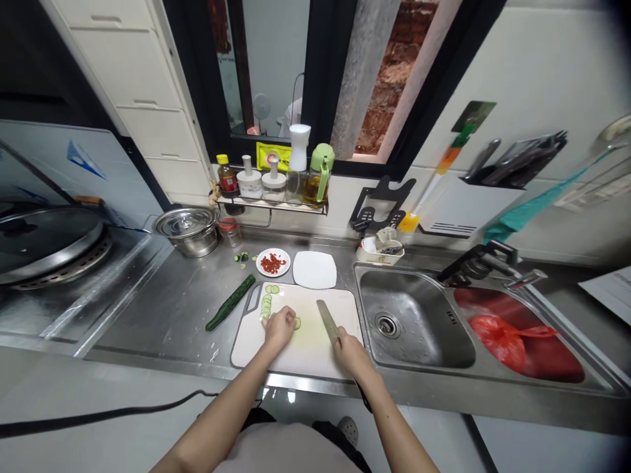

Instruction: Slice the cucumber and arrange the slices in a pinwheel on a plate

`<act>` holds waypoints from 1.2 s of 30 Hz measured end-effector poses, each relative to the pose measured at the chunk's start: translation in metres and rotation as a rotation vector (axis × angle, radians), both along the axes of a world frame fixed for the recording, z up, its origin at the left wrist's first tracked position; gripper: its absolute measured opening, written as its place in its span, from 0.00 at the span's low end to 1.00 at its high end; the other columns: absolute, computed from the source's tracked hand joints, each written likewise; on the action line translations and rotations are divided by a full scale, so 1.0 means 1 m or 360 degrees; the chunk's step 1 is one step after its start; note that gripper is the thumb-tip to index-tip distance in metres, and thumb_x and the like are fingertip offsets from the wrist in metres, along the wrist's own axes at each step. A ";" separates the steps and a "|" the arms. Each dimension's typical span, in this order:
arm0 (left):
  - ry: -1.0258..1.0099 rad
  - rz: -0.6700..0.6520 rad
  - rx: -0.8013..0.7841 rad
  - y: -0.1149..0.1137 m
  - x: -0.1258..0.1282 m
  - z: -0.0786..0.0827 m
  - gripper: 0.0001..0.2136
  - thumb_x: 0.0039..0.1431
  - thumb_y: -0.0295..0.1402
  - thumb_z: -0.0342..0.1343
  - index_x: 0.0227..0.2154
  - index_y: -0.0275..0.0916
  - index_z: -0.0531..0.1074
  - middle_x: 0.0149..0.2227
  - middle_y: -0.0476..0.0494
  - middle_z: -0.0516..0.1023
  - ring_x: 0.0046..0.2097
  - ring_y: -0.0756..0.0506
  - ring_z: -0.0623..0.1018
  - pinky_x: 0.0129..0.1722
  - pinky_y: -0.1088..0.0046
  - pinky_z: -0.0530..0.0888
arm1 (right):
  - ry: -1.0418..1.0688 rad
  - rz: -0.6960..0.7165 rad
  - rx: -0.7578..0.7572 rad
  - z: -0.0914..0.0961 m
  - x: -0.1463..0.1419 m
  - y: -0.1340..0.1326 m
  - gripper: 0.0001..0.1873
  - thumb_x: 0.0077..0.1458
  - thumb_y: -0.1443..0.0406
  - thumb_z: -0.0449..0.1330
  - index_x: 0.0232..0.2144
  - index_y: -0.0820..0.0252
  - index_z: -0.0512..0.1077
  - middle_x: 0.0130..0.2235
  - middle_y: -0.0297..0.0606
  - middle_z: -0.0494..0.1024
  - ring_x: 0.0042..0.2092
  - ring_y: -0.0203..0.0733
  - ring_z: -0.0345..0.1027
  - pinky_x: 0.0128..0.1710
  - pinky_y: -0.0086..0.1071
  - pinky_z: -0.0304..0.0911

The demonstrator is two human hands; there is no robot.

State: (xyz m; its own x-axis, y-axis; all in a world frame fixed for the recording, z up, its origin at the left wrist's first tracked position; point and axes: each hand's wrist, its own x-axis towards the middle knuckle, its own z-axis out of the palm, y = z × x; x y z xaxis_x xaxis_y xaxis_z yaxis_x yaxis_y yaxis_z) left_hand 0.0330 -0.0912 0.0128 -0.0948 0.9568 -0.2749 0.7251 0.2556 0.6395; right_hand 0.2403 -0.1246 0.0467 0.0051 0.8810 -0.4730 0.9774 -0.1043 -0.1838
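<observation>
The two hands are apart over a cutting board (pixel 315 362) on the tabletop (pixel 158 309). The right hand (pixel 353 353) is closed round the handle of a knife (pixel 327 319), its blade angled away from the body, probably to keep the edge clear of the other fingers. The left hand (pixel 279 330) curls beside a cucumber slice (pixel 297 323); whether it pinches anything cannot be told. Just beyond it, cucumber rounds (pixel 267 303) form a row, perhaps to leave cutting room. A long cucumber (pixel 231 303) lies left of both hands, off the board.

Steel counter (pixel 152 309) | cutting board (pixel 249 351) | cucumber (pixel 230 303) | round plate (pixel 259 264) | square plate (pixel 314 270) | lidded pot (pixel 192 242) | red-lidded jar (pixel 230 233)
</observation>
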 end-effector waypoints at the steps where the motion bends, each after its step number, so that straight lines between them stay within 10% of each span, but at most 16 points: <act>1: -0.0044 0.0019 0.0012 -0.006 -0.004 0.000 0.07 0.56 0.30 0.53 0.37 0.45 0.72 0.35 0.51 0.80 0.43 0.45 0.76 0.46 0.67 0.59 | -0.0003 0.0005 -0.0017 0.000 0.000 0.000 0.16 0.63 0.66 0.43 0.49 0.61 0.64 0.42 0.48 0.77 0.43 0.45 0.71 0.35 0.32 0.53; 13: 0.0119 0.0489 0.0097 -0.040 -0.063 -0.023 0.10 0.58 0.30 0.52 0.40 0.47 0.76 0.35 0.48 0.81 0.45 0.42 0.75 0.44 0.65 0.59 | 0.0005 -0.0019 -0.0031 -0.010 -0.004 -0.003 0.18 0.63 0.65 0.42 0.52 0.62 0.62 0.42 0.49 0.77 0.43 0.46 0.72 0.35 0.33 0.54; 36: 0.0310 0.0523 0.0208 -0.027 -0.070 -0.028 0.10 0.58 0.32 0.52 0.40 0.46 0.75 0.45 0.43 0.78 0.49 0.37 0.72 0.47 0.58 0.59 | -0.0019 -0.0036 -0.0038 -0.011 -0.007 -0.005 0.17 0.63 0.65 0.42 0.51 0.61 0.62 0.41 0.47 0.76 0.42 0.45 0.71 0.35 0.32 0.52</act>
State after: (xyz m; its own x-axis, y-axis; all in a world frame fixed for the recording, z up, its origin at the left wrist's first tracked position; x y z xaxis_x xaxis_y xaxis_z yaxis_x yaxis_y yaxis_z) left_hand -0.0367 -0.1182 -0.0156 -0.4397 0.8926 -0.0996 0.7293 0.4196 0.5404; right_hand 0.2331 -0.1293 0.0357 0.0304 0.8692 -0.4935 0.9768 -0.1304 -0.1696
